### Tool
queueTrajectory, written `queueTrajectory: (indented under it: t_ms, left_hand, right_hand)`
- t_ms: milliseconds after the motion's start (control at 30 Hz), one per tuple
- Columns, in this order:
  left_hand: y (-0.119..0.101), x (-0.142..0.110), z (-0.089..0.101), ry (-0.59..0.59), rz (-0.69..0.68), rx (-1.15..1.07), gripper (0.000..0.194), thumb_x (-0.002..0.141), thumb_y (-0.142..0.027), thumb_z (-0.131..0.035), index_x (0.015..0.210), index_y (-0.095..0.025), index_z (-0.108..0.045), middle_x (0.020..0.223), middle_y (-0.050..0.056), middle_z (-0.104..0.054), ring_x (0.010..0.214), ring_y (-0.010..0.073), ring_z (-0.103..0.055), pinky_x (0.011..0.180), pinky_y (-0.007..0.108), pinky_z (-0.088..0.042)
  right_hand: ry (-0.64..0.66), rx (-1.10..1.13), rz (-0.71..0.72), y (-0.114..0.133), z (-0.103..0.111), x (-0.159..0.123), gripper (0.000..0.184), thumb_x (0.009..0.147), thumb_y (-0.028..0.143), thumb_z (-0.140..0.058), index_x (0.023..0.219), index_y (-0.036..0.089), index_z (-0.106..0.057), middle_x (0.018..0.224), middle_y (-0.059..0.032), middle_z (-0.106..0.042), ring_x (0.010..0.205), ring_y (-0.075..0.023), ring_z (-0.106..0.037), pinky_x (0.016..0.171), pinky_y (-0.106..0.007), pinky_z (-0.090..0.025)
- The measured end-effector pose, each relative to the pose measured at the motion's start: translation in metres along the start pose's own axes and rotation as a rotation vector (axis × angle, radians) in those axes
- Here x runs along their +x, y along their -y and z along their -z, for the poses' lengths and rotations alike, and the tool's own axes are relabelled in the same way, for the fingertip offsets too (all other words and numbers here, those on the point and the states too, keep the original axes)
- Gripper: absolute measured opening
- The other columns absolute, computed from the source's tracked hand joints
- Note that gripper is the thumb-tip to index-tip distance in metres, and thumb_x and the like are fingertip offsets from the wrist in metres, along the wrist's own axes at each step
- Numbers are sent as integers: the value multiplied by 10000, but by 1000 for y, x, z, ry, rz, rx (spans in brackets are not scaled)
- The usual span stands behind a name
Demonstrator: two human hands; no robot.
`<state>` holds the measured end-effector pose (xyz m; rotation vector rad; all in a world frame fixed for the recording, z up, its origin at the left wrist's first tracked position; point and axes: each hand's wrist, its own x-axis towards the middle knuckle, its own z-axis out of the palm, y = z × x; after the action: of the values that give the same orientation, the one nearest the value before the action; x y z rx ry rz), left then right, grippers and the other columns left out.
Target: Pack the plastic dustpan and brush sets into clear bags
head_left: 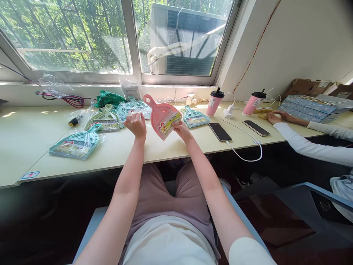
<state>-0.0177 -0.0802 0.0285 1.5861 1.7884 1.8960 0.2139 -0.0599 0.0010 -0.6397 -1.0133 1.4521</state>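
Centre frame: your right hand (182, 130) has the pink dustpan (161, 112), fingers closed on its lower right edge. Your left hand (136, 125) is just left of it, fingers loosely curled, apparently empty, near the bagged dustpans (106, 119).

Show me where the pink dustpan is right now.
Head view, centre: the pink dustpan is held up in the right hand, the left hand to its left.

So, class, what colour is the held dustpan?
The dustpan is pink, clearest in the head view.
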Motion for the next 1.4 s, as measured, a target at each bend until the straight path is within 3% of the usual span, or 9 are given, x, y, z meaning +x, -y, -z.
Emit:
queueTrajectory:
  t_ms: [133, 267, 433, 667, 900, 1000, 1133, 1233, 1400]
  left_hand:
    - [-1, 3, 5, -117, 94, 111, 382, 1047, -349, -439, 1220, -201, -745, 1424, 165, -659, 1434, 406, -403, 1229, 629, -152]
    - [-2, 3, 6, -149, 130, 229, 397, 1061, -307, -424, 1283, -207, -737, 1438, 156, -664, 1421, 386, -444, 1195, 598, -246]
    - [-2, 3, 4, -156, 91, 309, 400, 1072, -274, -418, 1298, -222, -744, 1444, 132, -673, 1406, 363, -482, 1189, 580, -271]
    - [4, 6, 3, -207, 114, 230, 381, 1056, -252, -438, 1246, -223, -767, 1403, 141, -692, 1403, 367, -486, 1207, 626, -256]
    - [10, 12, 2, -307, 190, 93, 338, 1043, -245, -469, 1218, -195, -754, 1393, 156, -690, 1424, 365, -470, 1230, 683, -254]
    - [14, 15, -3, -273, 144, 14, 335, 1049, -244, -465, 1189, -173, -761, 1380, 175, -685, 1417, 341, -506, 1243, 613, -313]
    - [15, 17, -14, -208, 13, -71, 274, 1027, -277, -562, 1175, -188, -774, 1318, 149, -707, 1384, 298, -565, 1234, 513, -380]
    - [9, 13, -20, -100, -55, -120, 283, 998, -351, -637, 1201, -217, -781, 1365, 133, -687, 1418, 311, -532, 1241, 528, -373]
    - [-5, 2, -23, 83, -216, -146, 282, 875, -478, -791, 1081, -289, -826, 1494, 87, -614, 1509, 360, -418, 1303, 584, -259]
  right_hand:
    - [85, -108, -84, 1, 0, -4, 436, 604, 159, -945, 967, 193, -708, 1001, -57, -805, 1087, -281, -762, 1006, -458, -651]
    - [48, -196, -166, -2, 1, -3, 444, 584, 123, -953, 951, 189, -711, 979, -65, -808, 1107, -298, -757, 1017, -477, -643]
    - [-8, -161, -160, 0, 3, -3, 451, 604, 83, -931, 976, 204, -707, 1001, -54, -817, 1152, -288, -747, 1064, -473, -618]
    - [55, -200, -212, -1, 3, -8, 428, 630, 50, -913, 989, 183, -721, 1004, -78, -820, 1112, -304, -764, 1054, -499, -621]
    - [126, -174, -236, -10, 15, -1, 400, 648, 21, -880, 996, 157, -736, 1010, -85, -824, 973, -263, -792, 971, -446, -662]
    - [69, -143, -210, -13, 16, 2, 406, 648, 8, -875, 992, 164, -725, 975, -67, -821, 949, -254, -794, 955, -442, -670]
    - [-118, -93, -160, -14, 11, 5, 433, 630, -33, -871, 963, 175, -688, 907, -41, -803, 959, -254, -791, 975, -460, -665]
    - [-187, -66, -146, -15, 6, 6, 415, 632, -35, -870, 927, 179, -671, 890, -38, -791, 957, -247, -787, 990, -458, -660]
    - [-189, -11, -88, -15, 1, 9, 382, 641, 17, -861, 921, 201, -676, 908, -23, -793, 990, -234, -775, 1013, -426, -642]
